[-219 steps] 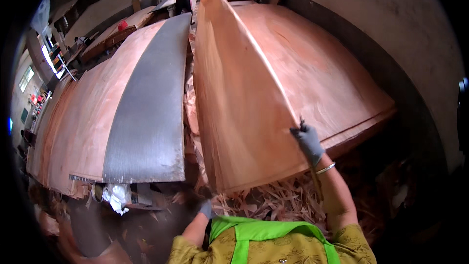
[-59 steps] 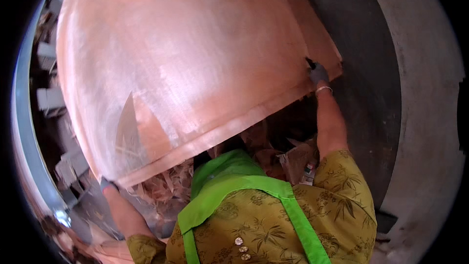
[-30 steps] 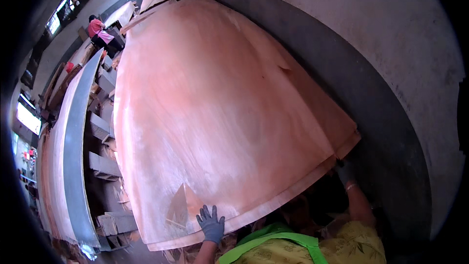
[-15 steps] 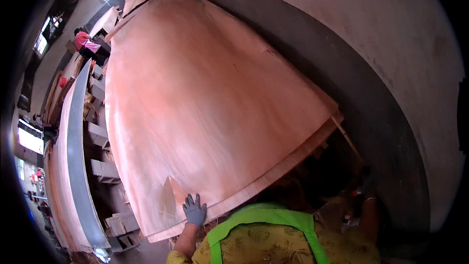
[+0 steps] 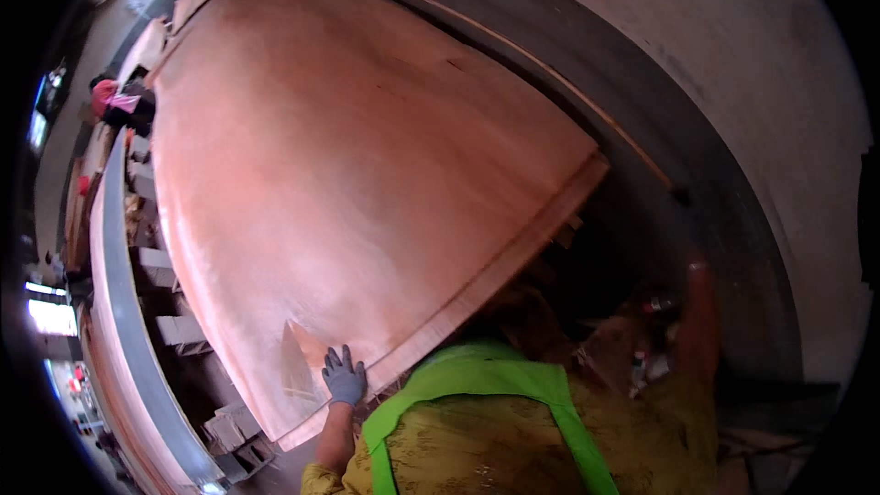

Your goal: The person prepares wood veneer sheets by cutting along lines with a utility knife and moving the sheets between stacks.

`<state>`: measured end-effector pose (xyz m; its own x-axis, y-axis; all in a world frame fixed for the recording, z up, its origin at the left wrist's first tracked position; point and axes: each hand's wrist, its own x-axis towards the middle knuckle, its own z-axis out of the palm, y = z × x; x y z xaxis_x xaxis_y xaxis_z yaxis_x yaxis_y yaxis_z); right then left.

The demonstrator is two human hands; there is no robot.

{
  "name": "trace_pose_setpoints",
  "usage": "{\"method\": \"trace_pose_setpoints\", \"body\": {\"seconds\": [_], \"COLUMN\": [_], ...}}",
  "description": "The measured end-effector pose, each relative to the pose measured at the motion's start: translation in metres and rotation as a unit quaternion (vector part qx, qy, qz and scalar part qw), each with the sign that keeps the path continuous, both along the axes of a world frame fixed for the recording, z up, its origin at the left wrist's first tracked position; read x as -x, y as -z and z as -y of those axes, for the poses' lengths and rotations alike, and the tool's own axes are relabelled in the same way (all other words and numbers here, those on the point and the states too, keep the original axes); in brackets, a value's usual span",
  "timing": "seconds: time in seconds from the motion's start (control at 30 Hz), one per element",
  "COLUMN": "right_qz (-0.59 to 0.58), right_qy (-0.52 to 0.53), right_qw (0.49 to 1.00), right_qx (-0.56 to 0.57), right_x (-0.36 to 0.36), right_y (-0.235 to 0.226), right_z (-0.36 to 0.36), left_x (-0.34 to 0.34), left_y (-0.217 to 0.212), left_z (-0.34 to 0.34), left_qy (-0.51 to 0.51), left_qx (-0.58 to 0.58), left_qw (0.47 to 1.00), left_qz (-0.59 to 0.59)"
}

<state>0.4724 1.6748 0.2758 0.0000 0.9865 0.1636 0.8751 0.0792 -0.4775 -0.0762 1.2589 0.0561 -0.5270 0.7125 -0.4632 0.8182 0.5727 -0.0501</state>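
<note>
One grey-gloved L hand (image 5: 344, 379) lay flat, fingers spread wide, on the near edge of a broad pinkish-tan wood-veneer sheet (image 5: 357, 183), just R of the sheet's pointed triangular patch (image 5: 298, 357). Sheet sat ahead of the person, long axis running away to far L. Blurry, dark R hand (image 5: 689, 231) was off the sheet's near R corner, by the near end of a long thin tan stick (image 5: 587, 103); couldn't tell its grip. Stick ran btwn sheet & dark-grey wall band (image 5: 733, 238). L hand was nearer, touching sheet; R apart.
</note>
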Motion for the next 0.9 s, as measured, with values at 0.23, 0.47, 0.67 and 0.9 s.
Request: {"method": "trace_pose_setpoints", "body": {"seconds": [0.23, 0.47, 0.67, 0.9], "right_qz": [-0.033, -0.439, -0.446, 0.056], "right_qy": [-0.132, -0.113, -0.154, -0.339], "right_qw": [0.987, 0.785, 0.704, 0.906], "right_qx": [-0.088, 0.423, 0.531, 0.248], "right_x": [0.093, 0.281, 0.378, 0.399], "right_y": [0.083, 0.147, 0.196, 0.265], "right_z": [-0.008, 0.115, 0.172, 0.177], "left_x": [-0.003, 0.001, 0.000, 0.060], "left_y": [-0.007, -0.003, -0.008, -0.047], "left_z": [-0.012, 0.004, 0.002, 0.037], "left_qy": [-0.011, -0.030, -0.015, -0.176], "left_qx": [-0.017, -0.068, -0.172, -0.243], "left_qw": [1.000, 0.997, 0.985, 0.953], "left_qz": [-0.002, 0.000, -0.027, -0.036]}}
